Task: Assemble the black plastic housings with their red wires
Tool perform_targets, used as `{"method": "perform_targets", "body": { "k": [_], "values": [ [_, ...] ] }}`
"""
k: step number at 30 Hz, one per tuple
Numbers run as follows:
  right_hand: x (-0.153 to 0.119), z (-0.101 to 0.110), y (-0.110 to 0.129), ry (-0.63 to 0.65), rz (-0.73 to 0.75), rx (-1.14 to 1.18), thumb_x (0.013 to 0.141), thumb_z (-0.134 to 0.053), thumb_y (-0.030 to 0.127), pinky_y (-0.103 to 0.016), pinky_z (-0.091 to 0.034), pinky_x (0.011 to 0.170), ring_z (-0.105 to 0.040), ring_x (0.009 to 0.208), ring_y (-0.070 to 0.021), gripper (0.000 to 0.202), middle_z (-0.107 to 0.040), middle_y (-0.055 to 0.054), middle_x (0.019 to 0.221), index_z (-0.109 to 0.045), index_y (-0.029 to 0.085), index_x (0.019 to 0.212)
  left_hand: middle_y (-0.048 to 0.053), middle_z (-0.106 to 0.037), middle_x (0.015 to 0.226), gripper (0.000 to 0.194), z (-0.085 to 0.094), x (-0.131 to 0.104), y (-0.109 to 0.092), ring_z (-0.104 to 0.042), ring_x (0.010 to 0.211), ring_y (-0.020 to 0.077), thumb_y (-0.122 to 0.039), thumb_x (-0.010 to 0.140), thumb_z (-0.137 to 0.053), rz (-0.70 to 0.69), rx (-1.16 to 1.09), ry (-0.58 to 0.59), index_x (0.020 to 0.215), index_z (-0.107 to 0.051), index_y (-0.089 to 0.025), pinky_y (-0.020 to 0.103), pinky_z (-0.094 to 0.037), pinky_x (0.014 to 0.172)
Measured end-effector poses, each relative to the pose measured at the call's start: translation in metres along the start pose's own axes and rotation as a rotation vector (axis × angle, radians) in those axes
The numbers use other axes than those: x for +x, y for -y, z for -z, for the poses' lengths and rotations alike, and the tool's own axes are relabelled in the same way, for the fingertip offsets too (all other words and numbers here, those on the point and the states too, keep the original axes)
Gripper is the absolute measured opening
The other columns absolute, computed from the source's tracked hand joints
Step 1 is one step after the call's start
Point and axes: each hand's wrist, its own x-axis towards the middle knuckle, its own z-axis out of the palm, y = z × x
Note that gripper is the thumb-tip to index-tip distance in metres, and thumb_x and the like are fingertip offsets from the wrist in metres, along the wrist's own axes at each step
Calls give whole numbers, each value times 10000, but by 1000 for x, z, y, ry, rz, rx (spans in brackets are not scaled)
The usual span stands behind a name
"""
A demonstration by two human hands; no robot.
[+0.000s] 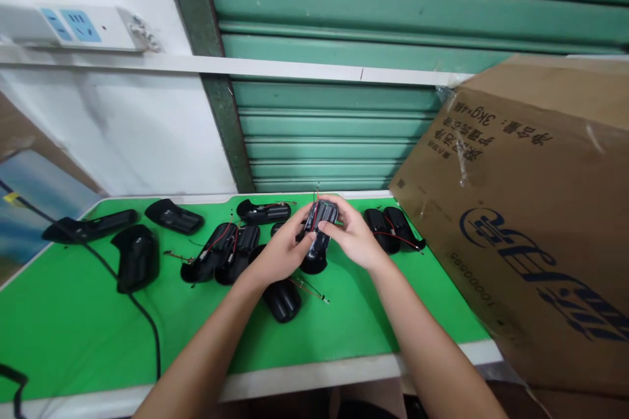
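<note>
Between my two hands is a black plastic housing (318,252) with a red wire along it, held above the green table. My left hand (285,245) wraps its left side, thumb on the face. Gripping the right side, my right hand (351,232) presses its thumb near the middle. A similar black housing (282,301) lies below my left wrist with thin wires beside it. Two wired black housings (221,252) rest left of my hands, and another pair (390,229) sits to the right. What the thumbs press on is too small to make out.
More black housings (137,258) lie on the left of the green tabletop (196,340). A dark cable (142,311) crosses that side. On the right a large cardboard box (515,222) leans over the table edge. A green shutter (319,124) and a socket strip (93,27) are behind.
</note>
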Motion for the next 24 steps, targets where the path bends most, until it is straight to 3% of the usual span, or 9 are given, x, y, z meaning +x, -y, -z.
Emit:
{"method": "perform_targets", "body": {
  "k": [3, 7, 10, 13, 17, 20, 24],
  "values": [
    [2, 12, 0, -29, 8, 19, 794, -718, 317, -422, -473, 1076, -641, 1171, -241, 487, -673, -74, 1291, -593, 244, 1259, 164, -494, 1530, 628, -2, 0, -1, -570, 1338, 274, -323, 945, -609, 47, -43, -53, 1531, -405, -220, 463, -500, 1108],
    [8, 41, -8, -274, 5, 1, 799, -688, 340, -450, -482, 1064, -650, 1156, -262, 543, -671, -89, 1298, -572, 243, 1321, 135, -605, 1338, 517, 4, 3, -7, -641, 1175, 228, -383, 963, -587, 96, -16, -227, 1447, -488, -230, 380, -581, 933],
    [10, 52, -17, -385, 10, -183, 801, -650, 327, -481, -488, 1048, -658, 1132, -281, 551, -681, -107, 1281, -587, 219, 1338, 108, -668, 1150, 359, 13, 4, -8, -669, 1019, 200, -384, 989, -533, 43, 157, -280, 1283, -606, -191, 352, -581, 870],
    [9, 48, -20, -323, -21, -436, 812, -593, 262, -501, -453, 1088, -640, 1181, -290, 522, -685, -106, 1297, -619, 206, 1330, 100, -685, 1064, 267, 19, 3, -5, -668, 973, 214, -318, 974, -540, -66, 457, -194, 1169, -654, -174, 394, -558, 919],
    [6, 37, -17, -159, -108, -642, 840, -514, 199, -481, -453, 1085, -620, 1236, -295, 561, -641, -134, 1384, -574, 184, 1398, 111, -686, 1118, 240, 20, 1, -2, -637, 1107, 275, -253, 944, -564, -117, 740, -107, 1148, -666, -179, 482, -501, 1027],
    [2, 34, -15, -142, -134, -872, 871, -499, 207, -486, -470, 1021, -633, 1182, -321, 539, -657, -160, 1325, -567, 187, 1406, 100, -690, 1121, 222, 23, 1, -4, -637, 1119, 278, -236, 942, -560, -95, 790, -144, 1132, -668, -197, 484, -499, 1026],
    [-3, 34, -11, -238, -101, -1224, 878, -542, 234, -522, -456, 927, -593, 1116, -371, 444, -659, -191, 1204, -643, 186, 1309, 101, -695, 1100, 219, 31, 3, -9, -667, 1060, 251, -238, 952, -524, -86, 746, -235, 1117, -660, -189, 431, -531, 972]
  ]
}}
